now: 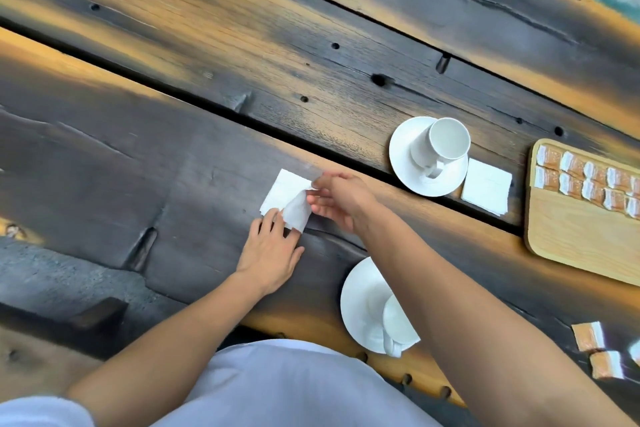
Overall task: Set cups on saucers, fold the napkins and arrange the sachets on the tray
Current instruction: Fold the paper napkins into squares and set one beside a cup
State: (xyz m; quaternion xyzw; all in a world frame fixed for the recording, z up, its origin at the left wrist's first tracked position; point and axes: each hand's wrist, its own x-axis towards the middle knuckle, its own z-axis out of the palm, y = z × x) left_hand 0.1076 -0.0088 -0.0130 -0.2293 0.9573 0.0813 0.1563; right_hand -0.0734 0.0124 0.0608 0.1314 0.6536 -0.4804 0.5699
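Now the left hand (269, 255) lies flat on the table (166, 163), its straight fingers pressing down the seven-o'clock corner of a white napkin (284, 185). The right hand (341, 202) comes in from four o'clock and pinches a lifted flap of that napkin between thumb and fingertips, so the paper is partly folded over itself. The napkin sits just left of the picture's middle.

At two o'clock from the hands, a white far cup (446, 139) stands on its far saucer (403, 156), handle towards six o'clock. Just beside that saucer at three o'clock lies a folded napkin (486, 189), square and flat. Farther out at three o'clock sits a wooden tray (581, 246), with orange-and-white sachets (588, 178) laid in two rows along its far edge.

At five o'clock from the hands, a near saucer (358, 302) carries a near cup (398, 324), partly hidden by the right forearm. Two loose sachets (588, 336) lie on the table at four o'clock, near the picture's edge.
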